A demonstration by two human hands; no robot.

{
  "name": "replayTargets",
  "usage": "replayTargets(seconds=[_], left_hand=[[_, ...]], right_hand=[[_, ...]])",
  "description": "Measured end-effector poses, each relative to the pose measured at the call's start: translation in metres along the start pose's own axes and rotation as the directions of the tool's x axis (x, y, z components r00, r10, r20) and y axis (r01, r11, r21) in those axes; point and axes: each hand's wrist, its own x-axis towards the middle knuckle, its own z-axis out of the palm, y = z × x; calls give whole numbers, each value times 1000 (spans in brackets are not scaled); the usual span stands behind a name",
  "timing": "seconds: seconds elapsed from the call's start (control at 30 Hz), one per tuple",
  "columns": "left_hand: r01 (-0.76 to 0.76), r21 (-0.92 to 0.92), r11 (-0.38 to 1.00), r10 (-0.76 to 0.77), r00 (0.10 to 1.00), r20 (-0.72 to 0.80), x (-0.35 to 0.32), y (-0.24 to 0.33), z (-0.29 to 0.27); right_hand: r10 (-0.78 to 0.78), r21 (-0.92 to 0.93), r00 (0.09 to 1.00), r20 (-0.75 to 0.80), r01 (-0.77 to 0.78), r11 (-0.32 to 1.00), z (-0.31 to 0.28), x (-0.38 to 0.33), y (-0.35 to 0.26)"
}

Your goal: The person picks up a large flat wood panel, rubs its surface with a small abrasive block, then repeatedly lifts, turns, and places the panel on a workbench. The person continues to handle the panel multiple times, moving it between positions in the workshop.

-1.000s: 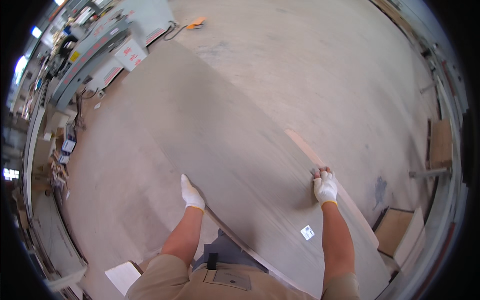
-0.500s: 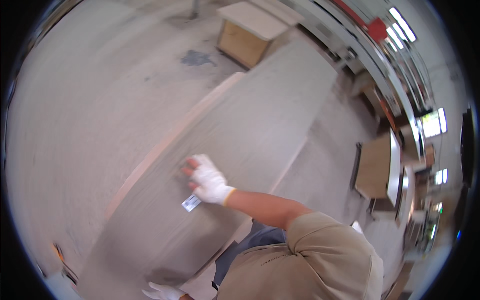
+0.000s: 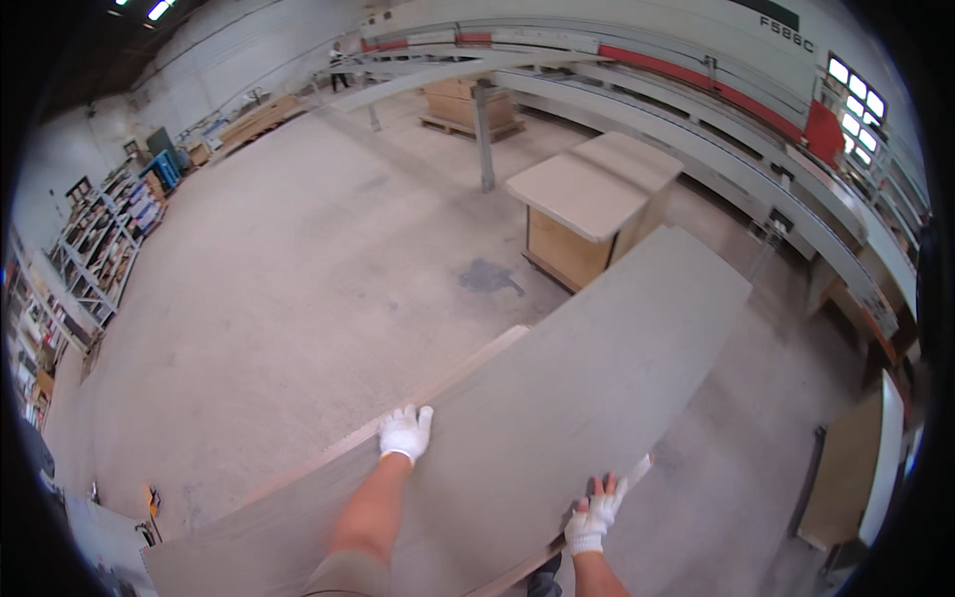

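Observation:
A long grey board point(image 3: 557, 388) lies diagonally before me, on top of a paler, pinkish board point(image 3: 328, 460) whose edge shows along the far left side. My left hand point(image 3: 405, 434), in a white glove, rests flat at the grey board's left edge with its fingers stretched out. At the opposite, near edge is my right hand point(image 3: 593, 519), also gloved, with bare-looking fingertips apart and turned upward. Beside those fingers a pale pointed piece sticks out; whether the hand touches it I cannot tell.
A stack with a pale top point(image 3: 597, 184) stands beyond the board's far end. Behind it runs a long machine point(image 3: 637, 90) with rails and a grey post point(image 3: 483, 134). Another stack point(image 3: 856, 463) is at the right. Loaded racks point(image 3: 99, 244) line the left wall; a distant person point(image 3: 338, 68) stands at the back.
My view has swung up and leftward. My left hand has gone from the board's near left end to its left edge; my right hand has left the board's middle for the near edge.

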Motion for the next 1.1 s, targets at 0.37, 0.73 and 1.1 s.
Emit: replayTargets(seconds=[0.37,0.73,1.1], left_hand=[[69,-23,997,-69,997,25,-30,57,-58],[204,77,976,-186,963,-196,-56,81,-35],[131,23,991,-129,988,-88,-248,73,-44]], right_hand=[[219,250,967,130,-246,936,-23,13,-33],[58,-431,894,445,157,888,-48,37,-49],[24,-525,645,764,598,606,-80,98,-59]])
